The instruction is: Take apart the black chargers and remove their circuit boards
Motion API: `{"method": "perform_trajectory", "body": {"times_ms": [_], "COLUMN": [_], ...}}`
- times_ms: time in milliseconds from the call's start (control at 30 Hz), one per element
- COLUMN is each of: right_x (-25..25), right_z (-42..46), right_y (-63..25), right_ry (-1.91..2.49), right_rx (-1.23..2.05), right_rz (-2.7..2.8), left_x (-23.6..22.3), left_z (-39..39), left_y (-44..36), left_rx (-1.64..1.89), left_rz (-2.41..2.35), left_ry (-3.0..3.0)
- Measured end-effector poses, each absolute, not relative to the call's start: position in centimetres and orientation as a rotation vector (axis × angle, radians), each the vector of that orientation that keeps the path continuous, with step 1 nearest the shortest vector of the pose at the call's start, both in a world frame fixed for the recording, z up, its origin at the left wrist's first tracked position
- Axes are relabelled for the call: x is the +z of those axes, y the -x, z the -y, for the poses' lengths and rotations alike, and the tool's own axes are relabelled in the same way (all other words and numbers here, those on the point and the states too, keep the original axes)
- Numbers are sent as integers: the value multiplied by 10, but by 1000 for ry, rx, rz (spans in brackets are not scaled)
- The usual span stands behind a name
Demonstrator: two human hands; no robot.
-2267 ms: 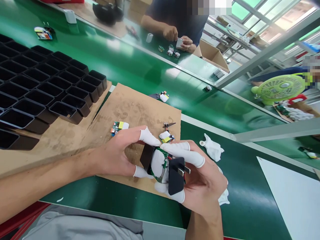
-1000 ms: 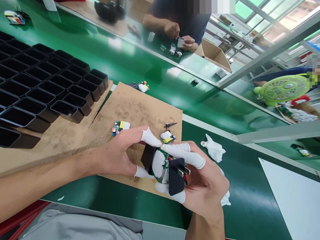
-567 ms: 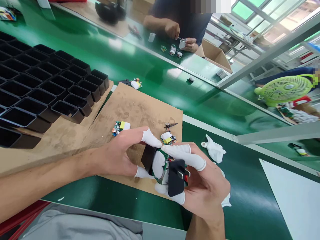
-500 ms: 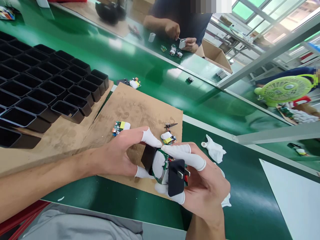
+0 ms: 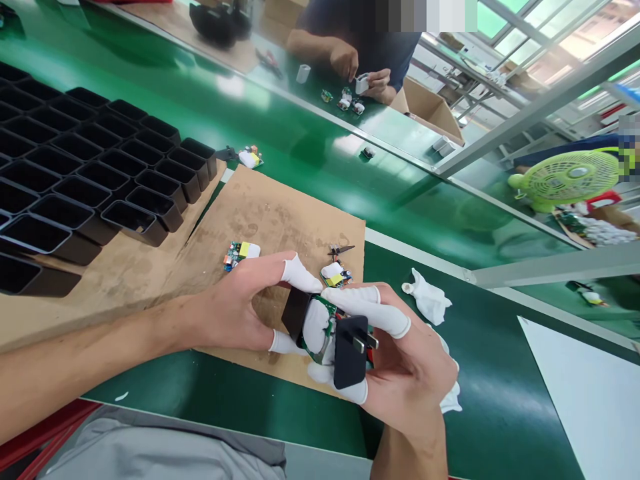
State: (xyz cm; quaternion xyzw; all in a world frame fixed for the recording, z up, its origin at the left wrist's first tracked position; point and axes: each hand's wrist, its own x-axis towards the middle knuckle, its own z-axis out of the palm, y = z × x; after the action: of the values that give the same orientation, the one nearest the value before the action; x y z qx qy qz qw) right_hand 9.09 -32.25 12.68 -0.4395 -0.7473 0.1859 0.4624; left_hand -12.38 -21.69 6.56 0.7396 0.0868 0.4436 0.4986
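White finger cots cover the fingertips of both hands. My left hand [image 5: 250, 300] grips a black plastic case [image 5: 296, 317] between thumb and fingers. Against its open end, my right hand [image 5: 400, 353] pinches a green circuit board [image 5: 316, 327] bearing a white blob. A black plug cover [image 5: 350, 353] with metal prongs stands at the board's outer end. The board's inner end sits at the case mouth; how deep it reaches is hidden. Another circuit board with yellow and white parts [image 5: 336, 275] lies just beyond my fingers, and a similar board [image 5: 242, 255] rests to the left, both on cardboard [image 5: 280, 207].
Rows of empty black cases [image 5: 85, 167] fill the left side. A green belt [image 5: 300, 160] carries a board with a black plug [image 5: 250, 157]. White cloth-like scraps [image 5: 428, 297] lie at right. Across the belt, a co-worker's hands [image 5: 373, 83] hold a white case. A green fan [image 5: 567, 179] stands behind a metal frame.
Parts on the green belt have shifted to the left. The co-worker's hands have moved slightly. My hands, the case and the board keep nearly the same position.
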Motion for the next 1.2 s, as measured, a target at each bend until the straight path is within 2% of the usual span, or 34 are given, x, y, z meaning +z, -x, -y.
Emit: {"method": "perform_trajectory", "body": {"times_ms": [833, 1200], "right_x": [121, 120], "right_z": [320, 317], "right_y": [-92, -93], "right_ry": [1094, 1167], "right_rx": [437, 542], "right_rz": [1861, 1875], "left_x": [68, 65], "left_z": [219, 219], "left_y": [127, 124], "left_rx": [1027, 994], "left_rz": [-260, -321], "left_ry": [-1773, -1703]}}
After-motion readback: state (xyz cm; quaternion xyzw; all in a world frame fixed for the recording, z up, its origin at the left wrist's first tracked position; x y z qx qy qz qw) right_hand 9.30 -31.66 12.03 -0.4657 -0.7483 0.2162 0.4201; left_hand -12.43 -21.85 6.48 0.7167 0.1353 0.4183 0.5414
